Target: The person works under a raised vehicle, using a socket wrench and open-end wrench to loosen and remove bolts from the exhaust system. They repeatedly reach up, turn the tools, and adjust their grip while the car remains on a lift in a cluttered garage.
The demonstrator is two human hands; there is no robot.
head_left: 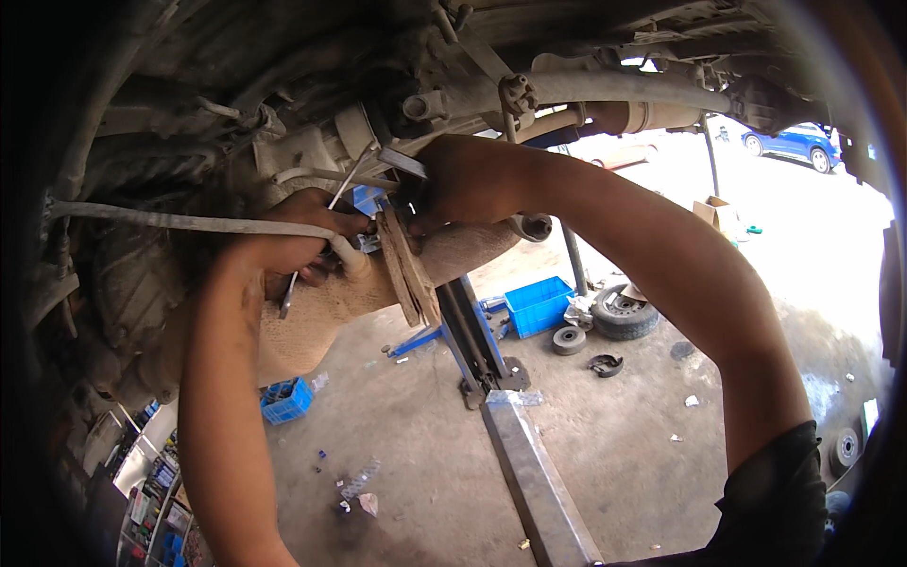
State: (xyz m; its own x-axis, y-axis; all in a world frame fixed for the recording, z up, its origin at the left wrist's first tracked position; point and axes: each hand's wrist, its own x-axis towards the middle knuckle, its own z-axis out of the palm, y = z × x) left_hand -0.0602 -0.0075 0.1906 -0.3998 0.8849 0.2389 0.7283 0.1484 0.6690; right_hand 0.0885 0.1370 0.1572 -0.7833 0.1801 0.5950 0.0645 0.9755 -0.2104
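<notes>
Under a raised vehicle, both my arms reach up to the dusty underbody. My left hand is closed around a slim metal wrench, which slants through the fingers with its lower end showing below them. To its right, my right hand is bent and closed in shadow; its fingertips are mostly hidden. A flat metal piece sticks out beside its knuckles, and I cannot tell whether the hand grips it. Just below stands a worn, split brown strip, like wood, against a wide dusty pipe-like part.
A thin rod crosses at left, over my left wrist. Below are a lift post, its metal floor beam, a blue crate, a tire and a smaller blue basket. Shelves stand lower left.
</notes>
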